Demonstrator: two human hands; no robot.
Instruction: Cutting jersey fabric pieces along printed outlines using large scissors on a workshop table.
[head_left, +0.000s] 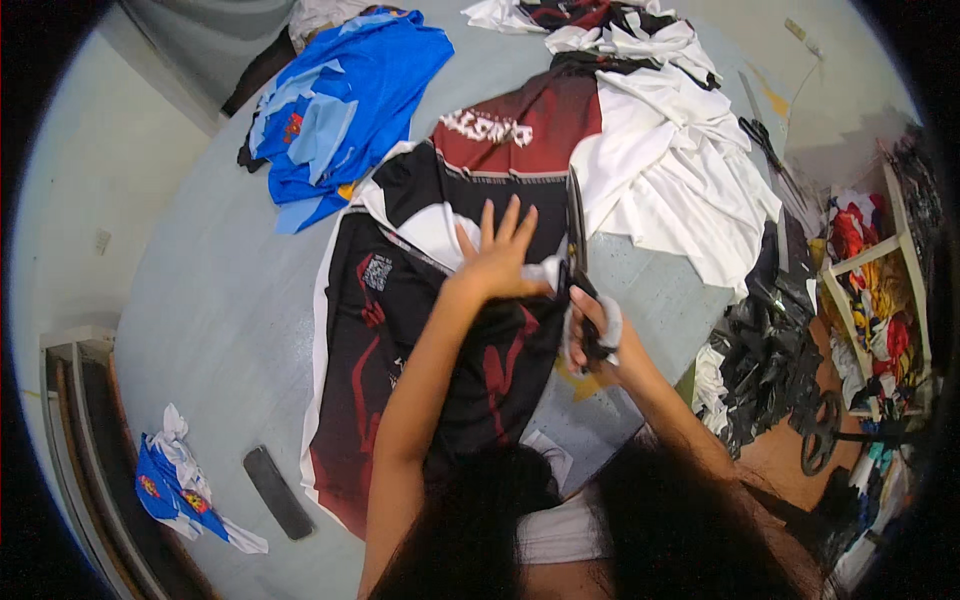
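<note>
A black and dark red printed fabric piece with white edging lies spread on the grey table. My left hand rests flat on it, fingers spread and pointing away from me. Something white is wrapped at its thumb. My right hand is closed around the dark handles of large scissors, with white material around the hand. The blades point away from me along the fabric's right edge; I cannot tell how far apart they are. A dark red panel with white lettering lies at the far end of the fabric.
Blue garment pieces lie far left, white cloth far right. Nearer left are a black phone-like slab and blue-white scraps. Another pair of scissors lies at the right edge. Black plastic and a rack of cloth stand beyond.
</note>
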